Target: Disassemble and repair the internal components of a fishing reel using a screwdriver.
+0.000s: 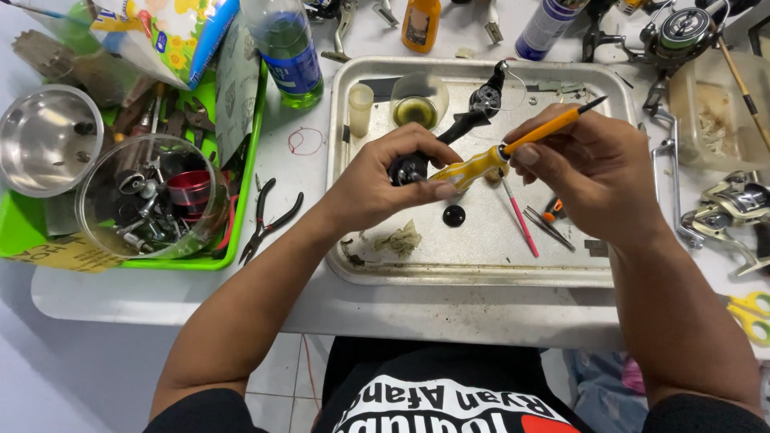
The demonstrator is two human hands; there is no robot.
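- Gripping a black fishing-reel part (411, 167), the left hand (377, 180) curls its fingers around it above the metal tray (481, 269), with the thumb pressed along the yellow end of the tool.
- The right hand (589, 172) pinches an orange-and-yellow handled tool (513, 146) between thumb and fingers; the tool slants from upper right down to the reel part, its dark tip sticking out past the fingers.
- A black crank handle (481, 104) runs up and away from the held part, toward the far side of the tray.
- On the tray lie a small round black cap (454, 215), a pink-handled pick (520, 218), a crumpled scrap of rag (399, 239), a small glass cup of greenish oil (417, 103) and a pale cylinder (361, 108).
- Left of the tray, black pliers (269, 218) rest on the white bench (160, 301).
- Further left, a green tray (24, 232) carries a clear bowl of small parts (148, 196) and a steel bowl (44, 140).
- Spinning reels (734, 204) sit at the right edge, with yellow scissors (750, 313) nearer the person.
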